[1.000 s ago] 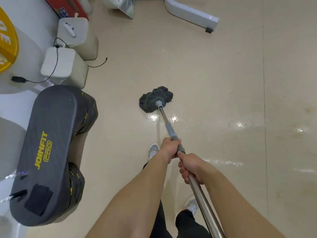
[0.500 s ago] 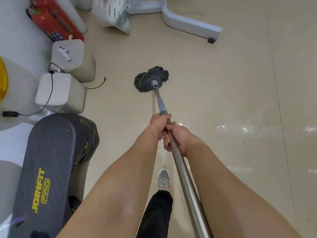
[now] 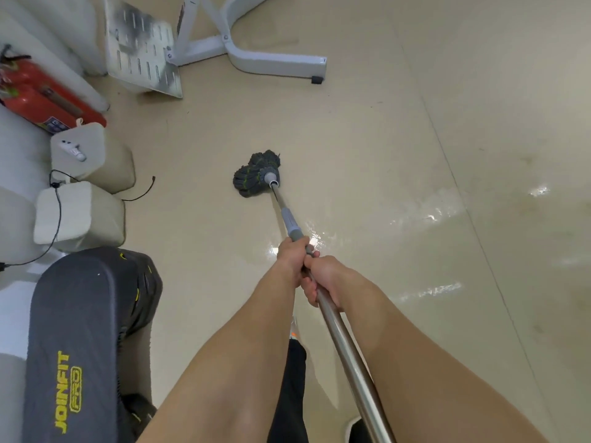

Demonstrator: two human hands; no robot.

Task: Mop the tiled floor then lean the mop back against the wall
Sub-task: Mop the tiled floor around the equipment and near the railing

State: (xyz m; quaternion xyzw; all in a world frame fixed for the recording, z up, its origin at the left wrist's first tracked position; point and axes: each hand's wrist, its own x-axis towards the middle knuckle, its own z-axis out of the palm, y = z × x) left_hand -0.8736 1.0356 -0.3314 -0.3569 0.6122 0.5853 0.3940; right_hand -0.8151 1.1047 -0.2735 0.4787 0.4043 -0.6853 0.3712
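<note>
A dark grey string mop head (image 3: 256,177) rests on the beige tiled floor (image 3: 367,148) ahead of me. Its metal handle (image 3: 348,350) runs back toward me, with a grey sleeve near the head. My left hand (image 3: 292,255) grips the handle just below the sleeve. Directly behind it, touching, my right hand (image 3: 326,279) is closed around the same handle. Wet shiny streaks lie on the tiles to the right of my hands.
A black padded bench (image 3: 80,343) with yellow lettering stands at lower left. Two beige box units (image 3: 80,215) with a black cable sit by the wall, a red fire extinguisher (image 3: 44,103) beyond them. A white machine frame (image 3: 271,63) and a slotted metal plate (image 3: 144,55) stand at the back.
The mop head pushed forward, away from me, then swung slightly right. I have stepped forward, so the machine frame and the extinguisher appear nearer. Both hands kept their grip.
</note>
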